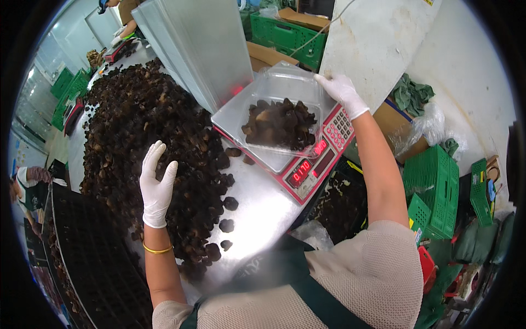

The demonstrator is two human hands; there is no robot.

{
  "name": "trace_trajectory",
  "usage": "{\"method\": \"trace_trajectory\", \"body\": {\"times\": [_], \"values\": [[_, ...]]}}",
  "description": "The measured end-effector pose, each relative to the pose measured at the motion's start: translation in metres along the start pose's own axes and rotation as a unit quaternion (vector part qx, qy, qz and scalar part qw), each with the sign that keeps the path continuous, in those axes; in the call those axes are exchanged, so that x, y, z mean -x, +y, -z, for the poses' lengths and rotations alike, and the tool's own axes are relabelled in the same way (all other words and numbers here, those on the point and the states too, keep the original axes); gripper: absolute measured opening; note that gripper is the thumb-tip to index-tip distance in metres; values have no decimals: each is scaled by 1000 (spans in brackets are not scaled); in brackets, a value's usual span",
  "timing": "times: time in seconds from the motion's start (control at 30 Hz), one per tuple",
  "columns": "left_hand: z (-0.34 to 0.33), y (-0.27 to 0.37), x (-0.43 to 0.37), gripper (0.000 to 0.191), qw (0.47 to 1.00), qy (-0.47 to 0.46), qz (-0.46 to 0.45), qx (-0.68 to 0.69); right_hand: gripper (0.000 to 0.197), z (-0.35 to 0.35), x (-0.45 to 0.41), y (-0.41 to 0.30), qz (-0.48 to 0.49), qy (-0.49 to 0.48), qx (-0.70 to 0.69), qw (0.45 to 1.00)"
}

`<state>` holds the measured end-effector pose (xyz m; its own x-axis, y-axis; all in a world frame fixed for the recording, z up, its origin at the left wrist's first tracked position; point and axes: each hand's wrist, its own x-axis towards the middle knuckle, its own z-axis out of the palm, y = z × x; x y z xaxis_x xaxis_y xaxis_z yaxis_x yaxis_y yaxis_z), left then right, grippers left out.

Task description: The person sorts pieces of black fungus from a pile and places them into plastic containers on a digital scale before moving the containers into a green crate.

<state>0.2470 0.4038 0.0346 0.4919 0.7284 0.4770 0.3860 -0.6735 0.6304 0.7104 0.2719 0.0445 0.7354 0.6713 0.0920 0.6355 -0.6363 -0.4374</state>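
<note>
My left hand [157, 185], in a white glove, is raised over a heap of dark wood ear mushrooms [152, 123], fingers apart and nothing in it. My right hand [344, 93], also gloved, has its fingertips on the upper right edge of the raised lid [287, 84] of a clear plastic clamshell box. A portion of dark mushrooms [281, 123] fills the box's base, which sits on the metal pan [230, 117] of a red and white digital scale [306, 197]. Red digits glow on its display.
Tall stacked clear plastic boxes [201, 49] stand behind the scale. Loose mushrooms [230, 203] lie on the metal table [263, 214]. A black crate [98, 246] is at left; a tub of dark pieces [341, 205] sits below the scale. Green crates [431, 191] stand right. Two other people are at the left.
</note>
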Motion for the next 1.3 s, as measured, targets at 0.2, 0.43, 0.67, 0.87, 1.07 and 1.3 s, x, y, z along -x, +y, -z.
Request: {"method": "trace_trajectory", "body": {"times": [0.2, 0.43, 0.67, 0.87, 1.07, 1.3], "values": [[-14, 8, 7, 39, 999, -14, -13, 42, 66, -17, -19, 5, -27, -43, 37, 998], [-30, 15, 5, 31, 996, -24, -35, 77, 25, 23, 49, -46, 149, -4, -631, 761], [-78, 50, -22, 32, 898, -162, 199, 359, 22, -5, 167, -60, 469, 98, -54, 876], [-107, 29, -38, 10, 805, -238, 277, 468, 31, -14, 167, -68, 482, 76, -65, 870], [-149, 52, -38, 4, 814, -206, 273, 470, 21, 8, 174, 4, 33, -152, -264, 952], [-52, 68, 17, 15, 877, -36, 60, 474, 10, -12, 203, -48, 91, -166, -542, 819]]}}
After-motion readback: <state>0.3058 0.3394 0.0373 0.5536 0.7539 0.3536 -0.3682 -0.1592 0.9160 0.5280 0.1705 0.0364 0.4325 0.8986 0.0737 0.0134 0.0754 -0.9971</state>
